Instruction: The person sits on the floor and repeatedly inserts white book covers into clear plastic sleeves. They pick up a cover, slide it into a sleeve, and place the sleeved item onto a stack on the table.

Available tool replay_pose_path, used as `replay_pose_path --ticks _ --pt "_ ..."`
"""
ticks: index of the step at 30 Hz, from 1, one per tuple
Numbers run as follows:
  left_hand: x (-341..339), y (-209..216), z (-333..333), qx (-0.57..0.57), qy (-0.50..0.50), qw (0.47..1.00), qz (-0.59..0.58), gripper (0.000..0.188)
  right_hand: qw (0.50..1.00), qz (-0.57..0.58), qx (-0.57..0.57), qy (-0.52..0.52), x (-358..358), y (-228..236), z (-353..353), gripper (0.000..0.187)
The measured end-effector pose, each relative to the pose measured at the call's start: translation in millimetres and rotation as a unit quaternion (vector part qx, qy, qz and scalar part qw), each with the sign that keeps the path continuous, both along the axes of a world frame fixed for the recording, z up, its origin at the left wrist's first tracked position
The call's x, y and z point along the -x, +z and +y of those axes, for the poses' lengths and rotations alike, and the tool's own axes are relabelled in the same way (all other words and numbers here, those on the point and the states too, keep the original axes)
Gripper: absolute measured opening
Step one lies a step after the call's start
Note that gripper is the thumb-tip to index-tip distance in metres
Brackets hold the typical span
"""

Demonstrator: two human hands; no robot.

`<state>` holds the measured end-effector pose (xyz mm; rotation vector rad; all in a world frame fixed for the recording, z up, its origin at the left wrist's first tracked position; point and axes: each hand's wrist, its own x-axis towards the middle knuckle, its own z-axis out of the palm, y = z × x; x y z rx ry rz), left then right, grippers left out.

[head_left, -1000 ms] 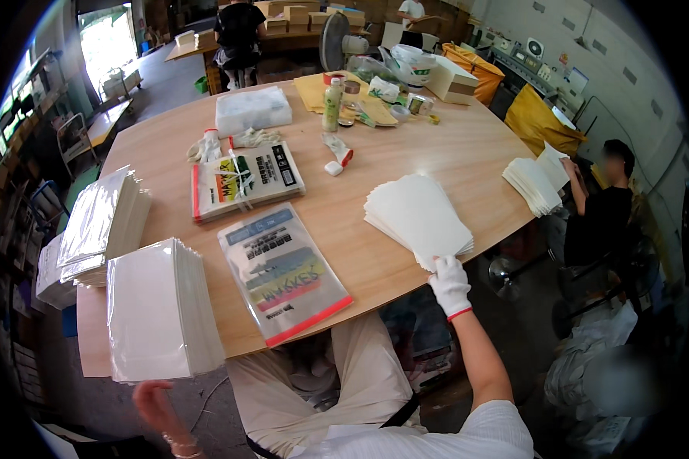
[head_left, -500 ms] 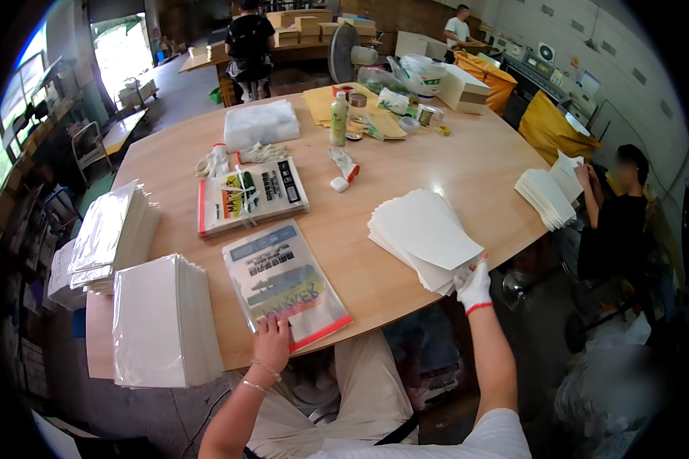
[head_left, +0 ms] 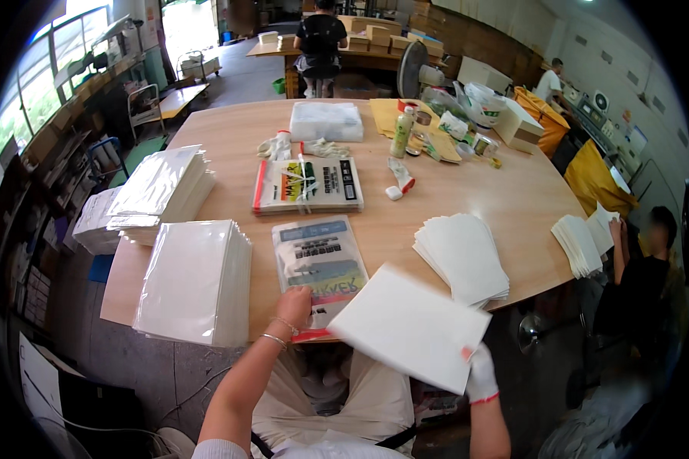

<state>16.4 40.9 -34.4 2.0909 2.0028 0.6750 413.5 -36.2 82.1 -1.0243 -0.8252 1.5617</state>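
Note:
My left hand (head_left: 295,304), bare with bracelets at the wrist, is at the near left part of a clear printed plastic bag (head_left: 318,252). Its fingers look closed on the bag's film, their tips partly hidden. The bag lies flat, its red-edged end by the table's front edge. In my right hand (head_left: 481,375), which wears a white glove with a red cuff, a white card sheet (head_left: 413,325) is pinched at its near right corner. That sheet is tilted over the table's front edge, slightly blurred. Beyond it sits a fanned stack of white sheets (head_left: 463,256).
Stacks of film-wrapped white sheets (head_left: 187,275) stand at the left. Further back are a tied bundle of printed bags (head_left: 310,183), work gloves (head_left: 325,148), a wrapped pack (head_left: 327,122) and a green bottle (head_left: 402,134). A co-worker (head_left: 639,252) handles white sheets at the right.
My right hand has lifted one sheet off the fanned stack and brought it left and nearer me. My left hand stays at the bag, its fingers now more curled. The view has turned rightward-shifted.

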Motion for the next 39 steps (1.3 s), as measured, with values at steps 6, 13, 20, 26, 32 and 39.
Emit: replay_pose_path --ticks 6,13,20,26,32,39 --pt "2.6 13.1 -26.6 -0.175 -0.028 0.984 0.016 0.014 0.986 0.083 0.135 0.052 41.7 -50.6 -47.9 0.043" --pt "4.5 55.8 -39.9 0.149 0.107 0.899 -0.399 0.025 0.981 0.11 0.141 -0.07 86.9 -58.1 -68.6 0.037" --pt "-19.4 61.4 -70.1 0.035 0.058 0.945 -0.321 0.02 0.981 0.121 0.099 -0.116 106.6 -34.8 -82.7 0.033" --pt "-110.6 -5.2 -76.9 -0.086 0.041 0.786 -0.611 0.029 0.968 0.109 0.222 -0.03 94.9 -47.5 -94.0 0.01" --pt "-150.9 -126.8 -103.2 -0.004 -0.086 0.882 -0.464 0.027 0.959 0.097 0.265 -0.024 122.9 -43.8 -92.6 0.014" --pt "-140.5 -84.9 -123.0 0.247 0.098 0.593 -0.76 0.029 0.922 0.29 0.256 -0.001 170.5 -119.8 7.0 0.018"
